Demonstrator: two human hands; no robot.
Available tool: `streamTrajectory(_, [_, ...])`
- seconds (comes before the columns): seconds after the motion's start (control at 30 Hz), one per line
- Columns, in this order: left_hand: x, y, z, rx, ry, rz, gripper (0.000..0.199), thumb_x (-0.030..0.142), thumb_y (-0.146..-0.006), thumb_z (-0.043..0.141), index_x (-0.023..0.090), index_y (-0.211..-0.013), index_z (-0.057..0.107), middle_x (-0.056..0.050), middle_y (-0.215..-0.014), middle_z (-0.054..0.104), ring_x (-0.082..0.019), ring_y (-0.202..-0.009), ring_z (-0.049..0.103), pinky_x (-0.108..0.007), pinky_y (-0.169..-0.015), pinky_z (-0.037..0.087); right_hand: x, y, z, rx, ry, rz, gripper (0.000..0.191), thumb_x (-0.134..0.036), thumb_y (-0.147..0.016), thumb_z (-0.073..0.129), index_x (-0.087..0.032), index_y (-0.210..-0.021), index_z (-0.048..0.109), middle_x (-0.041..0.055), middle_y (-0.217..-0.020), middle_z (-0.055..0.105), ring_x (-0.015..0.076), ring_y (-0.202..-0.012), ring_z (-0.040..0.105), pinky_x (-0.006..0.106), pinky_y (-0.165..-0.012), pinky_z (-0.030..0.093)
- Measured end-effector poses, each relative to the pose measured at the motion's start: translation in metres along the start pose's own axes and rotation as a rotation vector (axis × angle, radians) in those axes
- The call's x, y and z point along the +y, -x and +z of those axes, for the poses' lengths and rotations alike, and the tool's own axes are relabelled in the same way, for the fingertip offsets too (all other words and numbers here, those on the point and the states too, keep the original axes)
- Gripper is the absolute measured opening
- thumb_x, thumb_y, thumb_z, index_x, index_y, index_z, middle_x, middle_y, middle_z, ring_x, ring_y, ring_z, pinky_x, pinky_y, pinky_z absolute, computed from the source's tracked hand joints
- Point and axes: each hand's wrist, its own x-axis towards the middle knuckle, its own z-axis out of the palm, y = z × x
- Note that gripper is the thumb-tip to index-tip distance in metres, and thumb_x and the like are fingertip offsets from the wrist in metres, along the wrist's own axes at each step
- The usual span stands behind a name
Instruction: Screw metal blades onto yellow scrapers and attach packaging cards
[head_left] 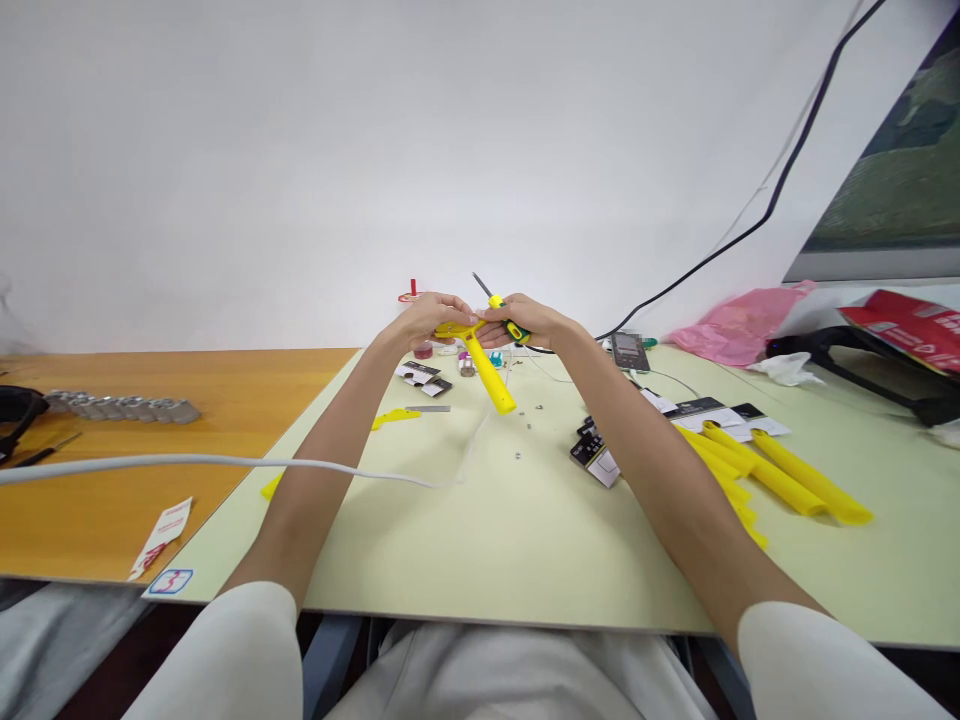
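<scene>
Together at twelve o'clock, my left hand [430, 318] steadies a forked yellow plastic piece [489, 373] while my right hand [527, 322] clamps a green-and-yellow screwdriver [516, 331] close against it.

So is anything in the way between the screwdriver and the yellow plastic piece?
Nothing visible stands between them. The screwdriver in the right hand is close beside the yellow plastic piece in the left hand. Its tip points up and away from the piece, and the hands hide the spot where they're closest.
</scene>
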Motion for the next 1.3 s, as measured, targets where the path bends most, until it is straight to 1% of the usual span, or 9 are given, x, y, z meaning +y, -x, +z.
streamTrajectory(0.2, [0.003, 0.003, 0.003, -0.039, 0.060, -0.034, 0.035, 0.030, -0.062, 0.100, 0.021, -0.083, 0.074, -0.005, -0.090, 0.074, -0.019, -0.088, 0.069, -0.031, -0.068, 0.051, -0.002, 0.003, 0.001, -0.032, 0.015, 0.003, 0.017, -0.020, -0.099, 0.084, -0.011, -0.086, 0.077, 0.0182, -0.089, 0.086, 0.0259, -0.081, 0.087, 0.032, -0.081, 0.074])
streamTrajectory(0.33, [0.005, 0.005, 0.003, -0.051, 0.084, -0.046, 0.035, 0.026, -0.062, 0.101, 0.020, -0.085, 0.074, -0.004, -0.088, 0.072, -0.018, -0.084, 0.067, -0.031, -0.067, 0.051, -0.004, 0.005, 0.003, -0.045, 0.016, -0.003, 0.015, -0.018, -0.099, 0.081, -0.010, -0.087, 0.077, 0.0185, -0.091, 0.086, 0.0255, -0.082, 0.087, 0.032, -0.082, 0.074])
streamTrajectory(0.43, [0.005, 0.005, 0.003, -0.052, 0.103, -0.059, 0.036, 0.026, -0.064, 0.101, 0.020, -0.088, 0.075, -0.003, -0.087, 0.070, -0.017, -0.084, 0.067, -0.031, -0.069, 0.052, -0.004, 0.006, 0.004, -0.028, 0.011, -0.008, 0.015, -0.015, -0.101, 0.078, -0.010, -0.087, 0.077, 0.0189, -0.091, 0.086, 0.0237, -0.078, 0.086, 0.032, -0.081, 0.074])
streamTrajectory(0.53, [0.004, 0.006, 0.002, -0.058, 0.121, -0.055, 0.037, 0.026, -0.065, 0.102, 0.020, -0.090, 0.076, -0.004, -0.088, 0.071, -0.017, -0.085, 0.067, -0.031, -0.069, 0.053, -0.005, 0.006, 0.005, -0.026, 0.011, -0.013, 0.014, -0.015, -0.100, 0.078, -0.010, -0.087, 0.078, 0.0189, -0.091, 0.086, 0.0231, -0.076, 0.086, 0.031, -0.078, 0.074])
streamTrajectory(0.77, [0.003, 0.008, 0.000, -0.074, 0.141, -0.008, 0.042, 0.030, -0.064, 0.104, 0.020, -0.096, 0.078, -0.008, -0.097, 0.077, -0.020, -0.090, 0.072, -0.034, -0.073, 0.056, -0.009, 0.010, 0.010, 0.029, 0.022, -0.009, 0.018, -0.015, -0.100, 0.078, -0.011, -0.082, 0.079, 0.0191, -0.087, 0.086, 0.0222, -0.071, 0.084, 0.028, -0.075, 0.073])
streamTrajectory(1.0, [0.004, 0.006, 0.004, -0.045, 0.119, -0.014, 0.041, 0.030, -0.065, 0.102, 0.020, -0.097, 0.078, -0.007, -0.093, 0.077, -0.021, -0.091, 0.074, -0.033, -0.073, 0.055, -0.009, 0.011, 0.009, 0.033, 0.013, 0.007, 0.019, -0.015, -0.101, 0.077, -0.010, -0.083, 0.080, 0.0200, -0.089, 0.086, 0.0236, -0.075, 0.086, 0.030, -0.078, 0.074])
streamTrajectory(1.17, [0.002, 0.003, 0.006, -0.043, 0.109, -0.027, 0.042, 0.030, -0.064, 0.101, 0.020, -0.098, 0.078, -0.006, -0.090, 0.076, -0.019, -0.087, 0.072, -0.031, -0.069, 0.054, -0.004, 0.006, 0.003, 0.003, 0.020, 0.006, 0.016, -0.020, -0.098, 0.085, -0.008, -0.088, 0.082, 0.0217, -0.094, 0.087, 0.0248, -0.082, 0.087, 0.032, -0.081, 0.074])
streamTrajectory(1.3, [0.003, 0.005, 0.005, -0.050, 0.124, -0.022, 0.041, 0.028, -0.065, 0.102, 0.019, -0.096, 0.078, -0.007, -0.092, 0.076, -0.020, -0.088, 0.073, -0.030, -0.068, 0.054, -0.004, 0.006, 0.004, 0.009, 0.019, -0.002, 0.016, -0.019, -0.093, 0.090, -0.009, -0.085, 0.080, 0.0201, -0.091, 0.087, 0.0239, -0.078, 0.086, 0.030, -0.078, 0.074])
